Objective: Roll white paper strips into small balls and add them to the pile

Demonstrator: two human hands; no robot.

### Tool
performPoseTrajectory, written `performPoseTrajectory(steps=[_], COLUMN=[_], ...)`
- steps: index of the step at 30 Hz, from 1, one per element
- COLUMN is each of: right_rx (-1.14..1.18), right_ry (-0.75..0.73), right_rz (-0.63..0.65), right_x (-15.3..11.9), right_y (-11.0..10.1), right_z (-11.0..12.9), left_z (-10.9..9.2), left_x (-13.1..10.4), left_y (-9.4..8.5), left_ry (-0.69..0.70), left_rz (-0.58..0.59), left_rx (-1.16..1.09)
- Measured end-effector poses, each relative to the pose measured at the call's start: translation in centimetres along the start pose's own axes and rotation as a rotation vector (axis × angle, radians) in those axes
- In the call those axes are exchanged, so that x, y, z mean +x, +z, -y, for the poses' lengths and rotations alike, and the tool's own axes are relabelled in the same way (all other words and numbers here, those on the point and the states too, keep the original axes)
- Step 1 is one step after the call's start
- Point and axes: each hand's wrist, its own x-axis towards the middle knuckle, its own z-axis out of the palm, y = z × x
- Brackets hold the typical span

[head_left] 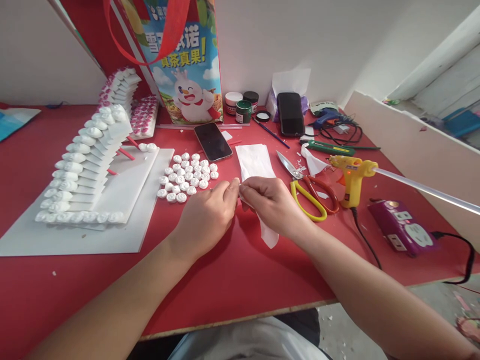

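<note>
My left hand [210, 212] and my right hand [268, 200] meet over the red table, fingertips pinched together. Between them is a strip of white tissue paper [269, 235], its loose end hanging below my right hand. What the left fingertips grip is mostly hidden, but it appears to be the same strip. Just beyond my hands lies a stack of white tissue strips [255, 159]. Several small white paper rosettes [184, 175] are grouped left of it. Farther left, a curved white stepped model [90, 160] edged with such rosettes stands on a white board [140, 235].
Right of my hands lie scissors [308, 192] with yellow and red handles, a yellow glue gun [351, 177] with a glue stick, and a purple power box [403, 227]. Behind are phones [213, 141], paint jars [243, 112], a green cutter [328, 147] and a printed bag [191, 75].
</note>
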Motion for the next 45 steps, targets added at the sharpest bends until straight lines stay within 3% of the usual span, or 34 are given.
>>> performPoseTrajectory(steps=[3, 6, 14, 27, 33, 38, 45], right_rx=[0.103, 0.231, 0.605, 0.680, 0.702, 0.603, 0.352], right_ry=[-0.016, 0.029, 0.194, 0.332, 0.263, 0.173, 0.131], right_rz=[0.030, 0.052, 0.003, 0.002, -0.114, -0.240, -0.244], right_x=[0.1, 0.3, 0.6, 0.9, 0.8, 0.6, -0.1], right_y=[-0.1, -0.3, -0.5, -1.0, -0.3, 0.7, 0.8], right_z=[0.1, 0.1, 0.1, 0.6, 0.5, 0.1, 0.5], left_z=[0.0, 0.1, 0.0, 0.3, -0.3, -0.3, 0.3], left_x=[0.3, 0.6, 0.7, 0.6, 0.5, 0.0, -0.3], left_y=[-0.4, -0.8, -1.2, -1.3, -0.9, 0.2, 0.4], left_ry=[-0.143, -0.209, -0.265, -0.234, -0.192, -0.104, 0.049], left_rz=[-0.006, -0.029, -0.033, -0.048, -0.065, -0.088, -0.080], left_rx=[-0.288, -0.433, -0.485, -0.512, -0.428, -0.148, 0.122])
